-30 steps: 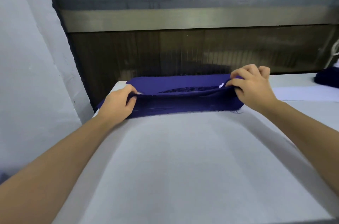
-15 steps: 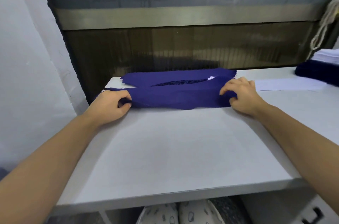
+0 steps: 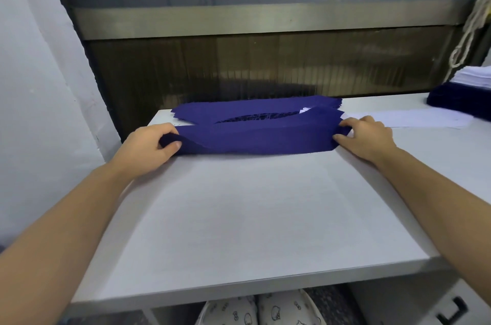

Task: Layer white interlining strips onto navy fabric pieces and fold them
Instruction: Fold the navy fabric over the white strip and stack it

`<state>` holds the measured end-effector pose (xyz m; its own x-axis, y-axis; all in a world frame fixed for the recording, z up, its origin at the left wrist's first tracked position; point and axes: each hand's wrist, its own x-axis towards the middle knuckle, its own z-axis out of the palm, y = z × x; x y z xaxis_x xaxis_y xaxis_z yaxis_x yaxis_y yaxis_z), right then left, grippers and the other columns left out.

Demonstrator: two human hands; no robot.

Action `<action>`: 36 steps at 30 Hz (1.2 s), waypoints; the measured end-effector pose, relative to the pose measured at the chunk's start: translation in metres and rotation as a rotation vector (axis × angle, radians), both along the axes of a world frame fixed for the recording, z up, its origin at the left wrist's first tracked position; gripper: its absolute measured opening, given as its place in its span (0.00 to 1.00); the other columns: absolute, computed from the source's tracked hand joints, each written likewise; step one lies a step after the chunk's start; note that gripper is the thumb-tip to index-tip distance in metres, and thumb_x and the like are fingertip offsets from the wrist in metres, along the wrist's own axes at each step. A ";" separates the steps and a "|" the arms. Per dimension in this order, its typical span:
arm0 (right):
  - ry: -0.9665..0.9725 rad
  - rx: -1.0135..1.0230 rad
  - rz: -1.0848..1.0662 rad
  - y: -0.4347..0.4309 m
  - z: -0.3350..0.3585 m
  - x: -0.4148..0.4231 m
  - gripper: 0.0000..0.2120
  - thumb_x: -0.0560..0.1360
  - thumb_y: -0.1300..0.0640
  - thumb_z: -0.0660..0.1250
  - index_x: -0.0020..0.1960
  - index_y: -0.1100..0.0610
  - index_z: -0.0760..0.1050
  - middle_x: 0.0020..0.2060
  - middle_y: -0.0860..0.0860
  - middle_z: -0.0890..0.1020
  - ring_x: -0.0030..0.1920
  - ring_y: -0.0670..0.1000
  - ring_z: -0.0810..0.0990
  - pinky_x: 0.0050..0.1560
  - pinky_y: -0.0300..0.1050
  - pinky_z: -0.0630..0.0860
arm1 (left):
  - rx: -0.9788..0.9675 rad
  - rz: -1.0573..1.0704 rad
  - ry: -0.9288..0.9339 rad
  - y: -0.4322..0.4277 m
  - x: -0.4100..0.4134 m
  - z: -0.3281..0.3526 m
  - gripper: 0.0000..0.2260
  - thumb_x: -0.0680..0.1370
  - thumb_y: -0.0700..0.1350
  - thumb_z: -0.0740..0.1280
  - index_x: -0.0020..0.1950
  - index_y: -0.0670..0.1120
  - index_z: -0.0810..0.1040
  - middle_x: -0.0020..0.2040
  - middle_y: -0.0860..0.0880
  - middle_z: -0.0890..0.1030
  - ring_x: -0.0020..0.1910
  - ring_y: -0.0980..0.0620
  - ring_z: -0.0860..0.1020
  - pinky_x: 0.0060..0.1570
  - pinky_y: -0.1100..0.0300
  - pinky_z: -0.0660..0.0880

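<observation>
No legible text, label, brand, number or sign appears in this view. The surfaces shown carry no readable markings.

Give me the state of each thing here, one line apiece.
Navy fabric pieces: folded over, lying on the table, held at both ends.
Left hand: grips the fabric's left end.
Right hand: grips the fabric's right end.
White strips: stacked on a navy pile, untouched.
</observation>
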<state>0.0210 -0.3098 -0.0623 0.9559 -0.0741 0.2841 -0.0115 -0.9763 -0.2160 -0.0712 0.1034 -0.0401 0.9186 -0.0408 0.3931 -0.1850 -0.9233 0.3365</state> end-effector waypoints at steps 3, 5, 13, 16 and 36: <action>0.031 0.084 -0.026 0.001 -0.001 0.000 0.19 0.76 0.46 0.63 0.66 0.47 0.70 0.59 0.54 0.77 0.61 0.61 0.71 0.60 0.51 0.64 | 0.012 0.002 0.004 0.000 -0.001 0.000 0.06 0.76 0.42 0.68 0.52 0.48 0.78 0.46 0.51 0.78 0.39 0.49 0.79 0.47 0.50 0.78; -0.019 0.190 0.030 0.002 0.000 0.000 0.14 0.76 0.51 0.65 0.62 0.48 0.74 0.56 0.51 0.79 0.59 0.58 0.73 0.59 0.50 0.63 | 0.008 0.004 0.007 -0.001 -0.001 -0.001 0.08 0.75 0.42 0.69 0.53 0.47 0.78 0.47 0.52 0.77 0.40 0.50 0.78 0.47 0.51 0.77; -0.190 0.511 0.147 0.013 0.005 -0.007 0.14 0.73 0.69 0.60 0.47 0.56 0.82 0.41 0.52 0.80 0.43 0.53 0.76 0.49 0.47 0.73 | -0.054 -0.006 -0.043 0.000 -0.001 -0.003 0.06 0.74 0.38 0.69 0.49 0.47 0.81 0.41 0.51 0.80 0.37 0.53 0.77 0.43 0.57 0.73; -0.197 0.534 0.132 0.009 0.009 -0.010 0.16 0.71 0.70 0.58 0.36 0.56 0.81 0.36 0.48 0.78 0.41 0.50 0.74 0.44 0.43 0.70 | -0.106 -0.008 -0.091 0.001 -0.002 -0.001 0.05 0.75 0.37 0.69 0.49 0.44 0.81 0.38 0.47 0.81 0.35 0.50 0.77 0.40 0.57 0.74; 0.141 0.222 -0.208 -0.011 0.026 -0.017 0.04 0.68 0.64 0.60 0.41 0.62 0.74 0.35 0.57 0.75 0.36 0.58 0.72 0.38 0.44 0.68 | 0.010 -0.097 0.182 -0.020 -0.010 0.006 0.17 0.76 0.45 0.68 0.26 0.50 0.76 0.24 0.55 0.78 0.28 0.61 0.76 0.34 0.64 0.71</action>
